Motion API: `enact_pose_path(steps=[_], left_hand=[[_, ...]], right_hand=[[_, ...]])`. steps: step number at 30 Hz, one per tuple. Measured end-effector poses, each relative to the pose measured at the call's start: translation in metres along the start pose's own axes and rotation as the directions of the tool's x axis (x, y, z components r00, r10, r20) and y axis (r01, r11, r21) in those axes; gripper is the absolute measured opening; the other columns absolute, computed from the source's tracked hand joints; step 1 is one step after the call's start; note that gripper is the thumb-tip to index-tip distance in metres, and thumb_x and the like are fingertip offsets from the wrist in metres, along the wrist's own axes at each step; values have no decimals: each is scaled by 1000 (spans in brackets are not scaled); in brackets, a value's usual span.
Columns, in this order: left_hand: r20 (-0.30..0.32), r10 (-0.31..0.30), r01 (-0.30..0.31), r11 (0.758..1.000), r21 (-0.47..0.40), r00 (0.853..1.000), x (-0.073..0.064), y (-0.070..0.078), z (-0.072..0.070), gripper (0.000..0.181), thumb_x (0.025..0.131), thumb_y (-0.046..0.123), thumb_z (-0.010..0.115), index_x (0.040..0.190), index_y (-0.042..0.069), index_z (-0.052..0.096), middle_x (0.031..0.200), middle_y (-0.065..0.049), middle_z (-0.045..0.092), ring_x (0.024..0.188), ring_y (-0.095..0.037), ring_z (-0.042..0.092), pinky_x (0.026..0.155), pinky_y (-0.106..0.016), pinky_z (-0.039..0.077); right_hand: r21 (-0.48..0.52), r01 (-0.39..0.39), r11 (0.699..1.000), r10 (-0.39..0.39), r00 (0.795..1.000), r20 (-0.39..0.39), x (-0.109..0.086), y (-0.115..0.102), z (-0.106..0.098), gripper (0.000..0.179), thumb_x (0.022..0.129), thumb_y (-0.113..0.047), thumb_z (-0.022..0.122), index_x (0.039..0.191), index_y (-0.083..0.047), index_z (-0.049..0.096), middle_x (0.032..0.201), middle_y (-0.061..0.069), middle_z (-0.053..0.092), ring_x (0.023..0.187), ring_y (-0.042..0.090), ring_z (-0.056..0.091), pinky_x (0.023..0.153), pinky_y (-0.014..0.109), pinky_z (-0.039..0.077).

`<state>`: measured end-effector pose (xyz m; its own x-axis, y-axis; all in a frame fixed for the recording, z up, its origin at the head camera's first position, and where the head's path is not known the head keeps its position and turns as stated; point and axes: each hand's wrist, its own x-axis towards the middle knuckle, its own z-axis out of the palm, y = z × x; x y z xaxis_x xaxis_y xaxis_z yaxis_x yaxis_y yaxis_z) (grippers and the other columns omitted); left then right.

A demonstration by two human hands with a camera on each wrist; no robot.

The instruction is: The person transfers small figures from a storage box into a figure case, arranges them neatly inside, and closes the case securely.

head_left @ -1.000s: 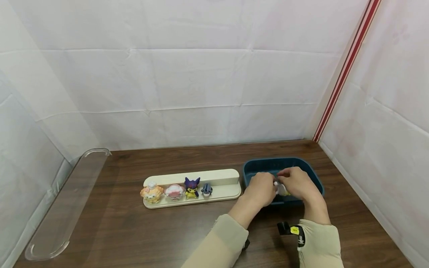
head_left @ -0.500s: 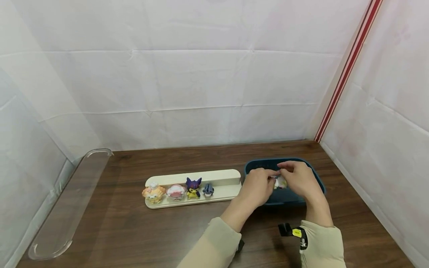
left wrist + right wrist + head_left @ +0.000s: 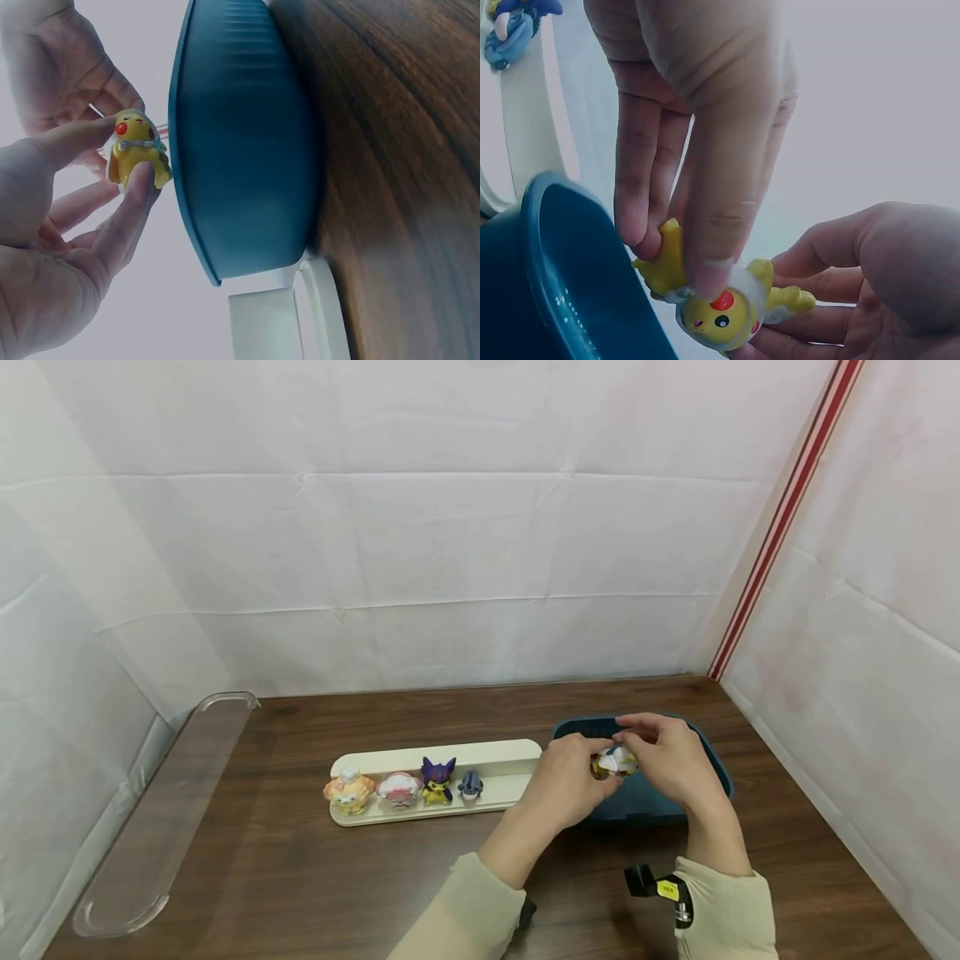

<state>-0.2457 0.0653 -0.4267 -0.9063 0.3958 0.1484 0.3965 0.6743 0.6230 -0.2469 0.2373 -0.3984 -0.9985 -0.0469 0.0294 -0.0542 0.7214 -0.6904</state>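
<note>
A small yellow Pikachu figurine (image 3: 617,761) with red cheeks and a white outfit is held between both hands over the dark blue bin (image 3: 637,797). My left hand (image 3: 573,777) pinches it; in the left wrist view one finger lies on the cheek and another on the belly of the figurine (image 3: 133,165). Close against its other side is my right hand (image 3: 671,764). In the right wrist view the right hand's fingers (image 3: 832,289) curl around the limbs of the figurine (image 3: 727,319), partly hidden behind it.
Left of the bin lies a cream tray (image 3: 506,789) bearing several figurines: an orange one (image 3: 349,793), a pink-and-white one (image 3: 399,790), a purple-hatted one (image 3: 437,781) and a blue-grey one (image 3: 470,786). A clear plastic cover (image 3: 168,810) lies at the table's left edge.
Both hands have lifted slightly and shifted a little left with the figurine, and it has been turned between the fingers. The figurines on the tray have stayed in place.
</note>
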Motion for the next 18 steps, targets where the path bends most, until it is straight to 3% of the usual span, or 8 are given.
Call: enact_pose_path(steps=[5,12,18], left_hand=[[-30,-11,10,1000,-11,999,-4,-4,-5,50,94,31,79,141,18,66,123,-4,71,106,-16,67,81,-21,57],[-45,-39,31,986,-166,998,-13,-17,-16,49,95,25,78,141,13,65,118,-7,74,75,-1,65,61,-13,52],[-59,-72,56,969,-241,996,-20,-27,-27,49,94,25,78,140,13,66,108,-5,75,72,0,62,60,-16,53]], right_hand=[[20,54,998,-54,998,-12,-4,-7,1,38,109,-25,53,143,-10,60,127,14,72,101,25,68,75,32,54],[64,132,989,-132,991,-11,-7,-15,6,38,107,-29,59,141,-12,63,131,12,71,115,29,66,79,30,56],[140,180,974,-181,983,-9,-5,-19,10,37,104,-30,65,136,-13,67,130,9,72,110,26,69,82,24,58]])
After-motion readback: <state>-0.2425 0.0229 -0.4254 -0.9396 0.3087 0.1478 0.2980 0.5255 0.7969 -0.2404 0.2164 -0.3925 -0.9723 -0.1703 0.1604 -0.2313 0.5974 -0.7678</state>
